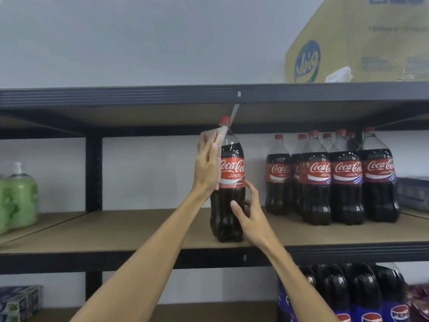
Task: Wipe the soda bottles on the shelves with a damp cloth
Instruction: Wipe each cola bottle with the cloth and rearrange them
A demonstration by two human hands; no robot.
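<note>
Forearms come in from the bottom edge. Right hand (249,214) grips the lower body of the Coca-Cola bottle (232,173), thumb in front, fingers curled round the far side. Left hand (206,168) presses a pinkish cloth (209,138) to the bottle's left shoulder with fairly straight fingers.

The bottle stands upright near the front edge of the middle shelf (139,228), well apart from the Coca-Cola cluster (334,177) further right and back.

Step, as judged: wiping this one bottle, upper part. Next likely calls for the cloth to work down and round while the right hand steadies or turns the bottle.

Left thumb is hidden behind the hand. The bottle's back is unseen, and cloth dampness can't be told. Pepsi bottles (348,293) below are cut off, and the cluster's rear row is partly blocked.
</note>
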